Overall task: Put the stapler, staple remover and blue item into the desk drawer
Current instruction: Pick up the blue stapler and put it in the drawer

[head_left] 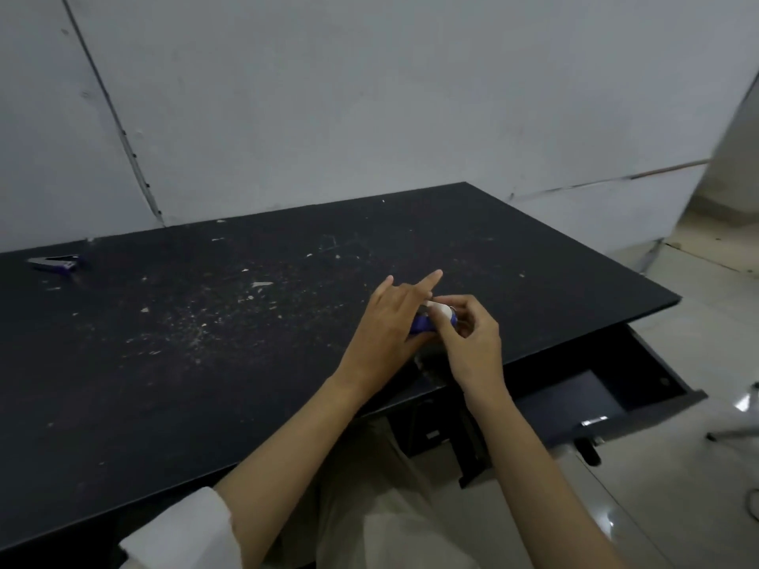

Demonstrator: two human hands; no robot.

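Observation:
Both hands meet over the front right part of the black desk [205, 342]. My left hand [386, 322] grips a blue item [423, 324], with the index finger stretched out. My right hand [472, 338] pinches a small blue and white piece [445, 313] right beside it; I cannot tell whether the two pieces are one object. A purple and silver stapling tool [55, 263] lies far off at the desk's back left. The desk drawer [603, 388] stands pulled open under the desk's right end, its dark inside showing.
White flecks and dust are scattered over the desk top. A grey wall runs close behind the desk. Pale tiled floor [677, 486] lies to the right, with a metal leg at the far right edge. My knees are under the desk's front edge.

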